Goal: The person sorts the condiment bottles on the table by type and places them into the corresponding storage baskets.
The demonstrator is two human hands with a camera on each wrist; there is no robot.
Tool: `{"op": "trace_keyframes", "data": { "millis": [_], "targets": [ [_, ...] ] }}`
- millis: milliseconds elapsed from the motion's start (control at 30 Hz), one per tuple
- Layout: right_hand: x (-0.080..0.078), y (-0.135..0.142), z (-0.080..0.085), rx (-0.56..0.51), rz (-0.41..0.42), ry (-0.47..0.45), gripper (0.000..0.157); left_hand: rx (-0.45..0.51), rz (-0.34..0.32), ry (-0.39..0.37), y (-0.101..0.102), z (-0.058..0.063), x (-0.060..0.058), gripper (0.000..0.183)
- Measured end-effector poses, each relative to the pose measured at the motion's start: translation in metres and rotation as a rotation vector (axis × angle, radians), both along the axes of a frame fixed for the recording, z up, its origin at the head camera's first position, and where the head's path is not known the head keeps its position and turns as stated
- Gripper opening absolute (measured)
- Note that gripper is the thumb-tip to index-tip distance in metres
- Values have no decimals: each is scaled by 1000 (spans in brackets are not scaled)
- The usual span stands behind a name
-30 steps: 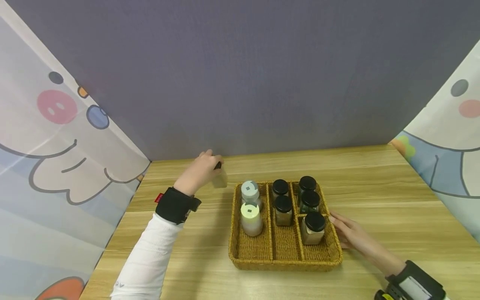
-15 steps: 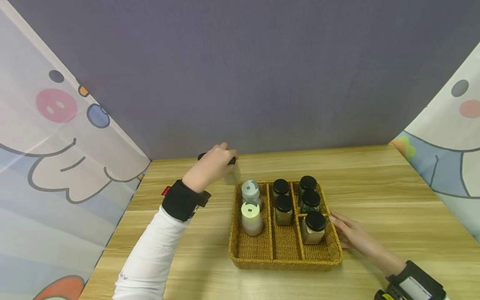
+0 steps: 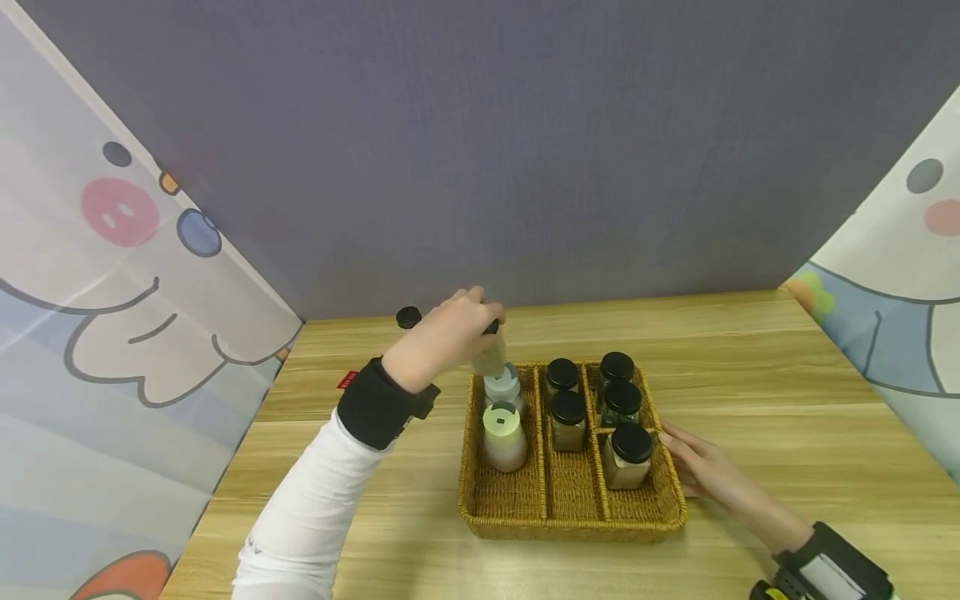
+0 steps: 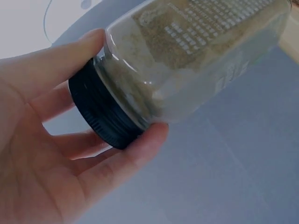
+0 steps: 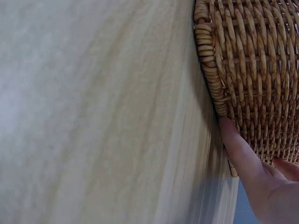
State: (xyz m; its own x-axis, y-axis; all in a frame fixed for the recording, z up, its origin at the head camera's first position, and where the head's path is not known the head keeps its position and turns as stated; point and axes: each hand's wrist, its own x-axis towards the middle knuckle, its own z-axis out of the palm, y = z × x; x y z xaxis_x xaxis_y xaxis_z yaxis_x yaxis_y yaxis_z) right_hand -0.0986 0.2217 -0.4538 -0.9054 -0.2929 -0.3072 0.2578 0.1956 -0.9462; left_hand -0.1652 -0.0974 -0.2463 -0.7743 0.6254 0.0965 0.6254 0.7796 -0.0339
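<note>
My left hand (image 3: pixel 453 329) pinches a clear glass spice jar (image 3: pixel 491 357) round its black lid and neck. The left wrist view shows this jar (image 4: pixel 187 60) filled with brownish-green seasoning and printed with white text. It hangs over the back left corner of a woven basket (image 3: pixel 502 531), just above a white-lidded bottle (image 3: pixel 501 383). A second bottle (image 3: pixel 502 437) with a pale yellow-green lid stands in front of that one. My right hand (image 3: pixel 708 471) rests against the basket's right side. In the right wrist view its fairly straight fingers touch the wicker wall (image 5: pixel 257 79).
Several black-lidded jars (image 3: pixel 567 421) stand in the basket's middle and right compartments. Another black lid (image 3: pixel 408 317) shows behind my left forearm, its jar mostly hidden. A red tag (image 3: pixel 347 380) lies on the wooden table (image 3: pixel 750 358). A grey wall (image 3: pixel 525 167) closes off the back.
My left hand has carried the jar rightward from beside the basket to over its back left corner. The black lid behind the arm has come into sight. My right hand stays put.
</note>
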Motion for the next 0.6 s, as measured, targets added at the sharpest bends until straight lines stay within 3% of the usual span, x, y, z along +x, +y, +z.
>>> {"op": "trace_keyframes", "data": {
  "millis": [600],
  "targets": [
    [1, 0, 2, 0, -3, -3, 65, -29, -103, -77, 30, 2, 15, 18]
  ]
}}
